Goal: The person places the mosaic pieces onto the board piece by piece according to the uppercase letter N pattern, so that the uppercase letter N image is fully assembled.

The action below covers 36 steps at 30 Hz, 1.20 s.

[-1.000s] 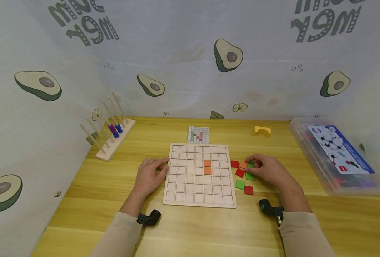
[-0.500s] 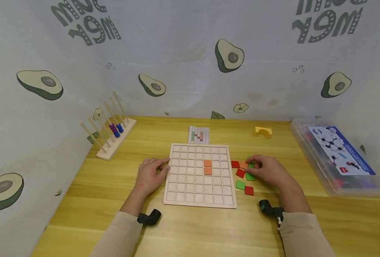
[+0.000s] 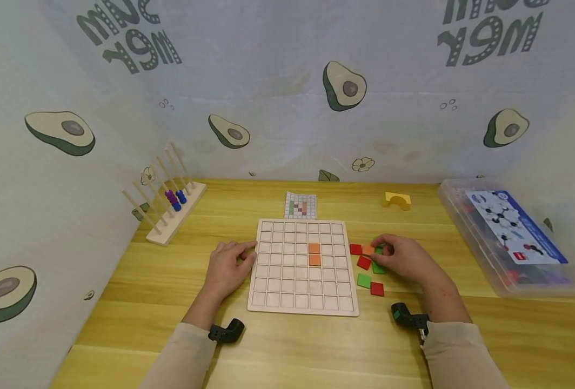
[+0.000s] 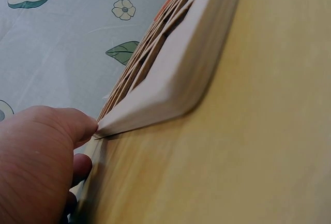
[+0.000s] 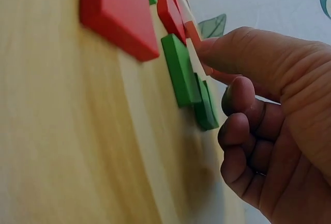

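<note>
A wooden grid board point(image 3: 280, 275) lies mid-table, with two orange tiles point(image 3: 314, 254) in adjoining squares of one column. My left hand point(image 3: 226, 268) rests at the board's left edge; its thumb and forefinger touch the rim point(image 4: 139, 113). To the right of the board, my right hand point(image 3: 406, 257) pinches a loose orange tile point(image 3: 367, 250) between thumb and forefinger, low among the other loose tiles. In the right wrist view, the thumb partly covers this orange tile point(image 5: 193, 33). Green tiles point(image 3: 378, 267) lie just under the hand, partly hidden, and a red tile point(image 3: 363, 263) is beside it.
More red point(image 3: 377, 289) and green point(image 3: 363, 280) tiles lie nearer. A printed pattern card point(image 3: 300, 206) sits behind the board. A peg rack with beads point(image 3: 175, 216) stands back left, a yellow arch block point(image 3: 396, 200) back right, and a clear plastic case point(image 3: 506, 237) far right.
The pinched orange tile now looks slightly tilted, with a dark gap along its near edge. Both hands stay almost in place; the head view has shifted a little.
</note>
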Motion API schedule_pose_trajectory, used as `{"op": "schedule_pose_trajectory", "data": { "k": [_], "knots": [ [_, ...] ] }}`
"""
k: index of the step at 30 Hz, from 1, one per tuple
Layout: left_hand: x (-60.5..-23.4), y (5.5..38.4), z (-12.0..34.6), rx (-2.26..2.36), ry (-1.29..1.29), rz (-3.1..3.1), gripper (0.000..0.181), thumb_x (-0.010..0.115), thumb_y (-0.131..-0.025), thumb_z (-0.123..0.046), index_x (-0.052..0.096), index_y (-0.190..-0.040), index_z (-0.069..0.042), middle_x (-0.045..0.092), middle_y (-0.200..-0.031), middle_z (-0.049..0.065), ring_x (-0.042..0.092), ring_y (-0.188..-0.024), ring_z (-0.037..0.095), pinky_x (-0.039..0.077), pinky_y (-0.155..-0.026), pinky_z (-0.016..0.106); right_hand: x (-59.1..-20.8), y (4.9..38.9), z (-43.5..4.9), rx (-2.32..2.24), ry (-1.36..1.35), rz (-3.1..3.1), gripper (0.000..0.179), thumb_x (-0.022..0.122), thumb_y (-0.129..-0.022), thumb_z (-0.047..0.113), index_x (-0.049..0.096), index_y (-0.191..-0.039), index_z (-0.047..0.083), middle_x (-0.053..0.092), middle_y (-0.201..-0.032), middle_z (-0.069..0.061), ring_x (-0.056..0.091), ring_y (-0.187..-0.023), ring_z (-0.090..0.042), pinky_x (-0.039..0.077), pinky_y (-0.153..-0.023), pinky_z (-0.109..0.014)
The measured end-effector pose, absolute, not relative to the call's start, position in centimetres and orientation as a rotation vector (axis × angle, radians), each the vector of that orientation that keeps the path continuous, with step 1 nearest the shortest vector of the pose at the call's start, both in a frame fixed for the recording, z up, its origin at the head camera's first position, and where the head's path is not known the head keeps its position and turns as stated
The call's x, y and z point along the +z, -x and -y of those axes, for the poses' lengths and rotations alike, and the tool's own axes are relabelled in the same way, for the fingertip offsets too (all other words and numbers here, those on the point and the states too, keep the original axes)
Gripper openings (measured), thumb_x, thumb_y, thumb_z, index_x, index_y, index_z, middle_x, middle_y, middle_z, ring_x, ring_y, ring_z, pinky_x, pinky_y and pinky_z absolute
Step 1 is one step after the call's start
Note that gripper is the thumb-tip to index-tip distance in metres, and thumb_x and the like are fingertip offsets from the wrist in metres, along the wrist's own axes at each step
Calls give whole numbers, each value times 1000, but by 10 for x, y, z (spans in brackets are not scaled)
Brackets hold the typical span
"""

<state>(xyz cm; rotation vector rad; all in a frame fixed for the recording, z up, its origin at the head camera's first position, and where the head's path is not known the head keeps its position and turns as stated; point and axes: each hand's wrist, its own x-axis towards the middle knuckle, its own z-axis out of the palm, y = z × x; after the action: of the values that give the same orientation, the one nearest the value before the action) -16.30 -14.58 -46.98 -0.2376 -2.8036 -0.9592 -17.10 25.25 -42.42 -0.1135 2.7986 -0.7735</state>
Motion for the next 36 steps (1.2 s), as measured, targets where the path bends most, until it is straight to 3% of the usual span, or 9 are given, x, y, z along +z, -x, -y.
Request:
{"op": "schedule_pose_trajectory", "data": {
  "k": [36],
  "knots": [
    [-472,165,148,-951,261,2791,31,70,-96,-26,75,-126,-20,67,-85,-3,48,-82,17,34,-77,33,-416,156,-180,-773,533,-2659,15,74,-91,25,70,-104,18,53,-72,5,46,-62,-11,38,-58,-24]
  ]
}}
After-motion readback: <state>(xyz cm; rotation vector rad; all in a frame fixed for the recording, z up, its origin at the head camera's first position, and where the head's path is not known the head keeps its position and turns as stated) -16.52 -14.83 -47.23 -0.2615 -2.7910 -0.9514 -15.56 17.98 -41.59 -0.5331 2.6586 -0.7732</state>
